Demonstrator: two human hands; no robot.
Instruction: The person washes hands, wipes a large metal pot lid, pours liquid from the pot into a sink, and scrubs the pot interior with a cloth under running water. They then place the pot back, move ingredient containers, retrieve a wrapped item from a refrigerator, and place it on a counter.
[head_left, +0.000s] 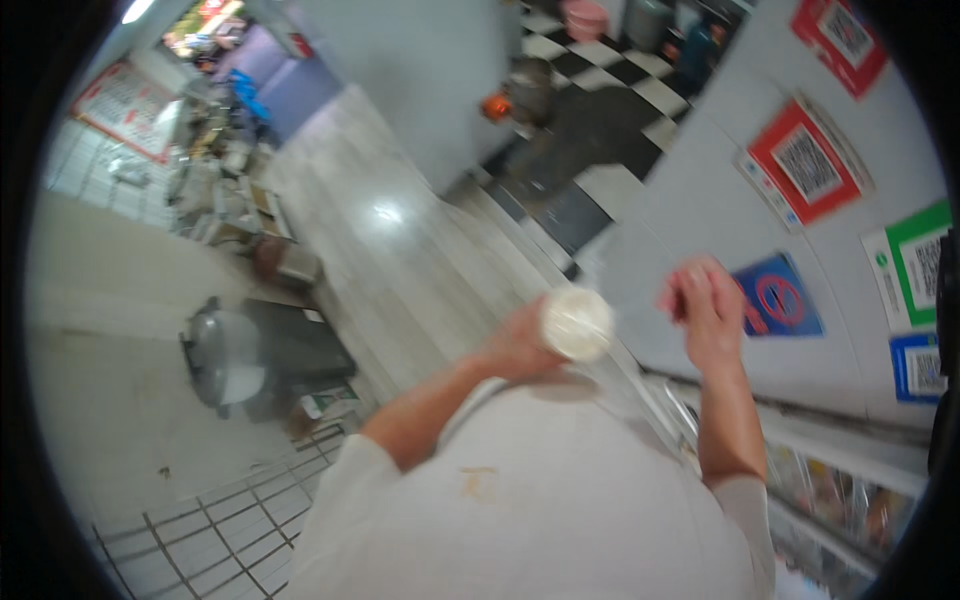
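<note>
My left hand (520, 341) is closed around a round, whitish container (577, 324) with what looks like clear film over its top, held in front of my chest. To the right, my right hand (703, 300) is raised with its fingers curled, blurred by motion; whether something small lies in it cannot be told. A blue sign (780, 297) with a red prohibition ring is on the white tiled wall just behind that hand. Several cards with printed codes, among them a red one (807, 163), are fixed to the same wall.
A grey lidded bin or pot (225, 358) stands at the left. Boxes and clutter (240, 202) line the wall beyond it. A pale wall (405, 82) juts out beside a doorway to a black-and-white checkered floor (600, 161). A glass-fronted case (840, 487) is at lower right.
</note>
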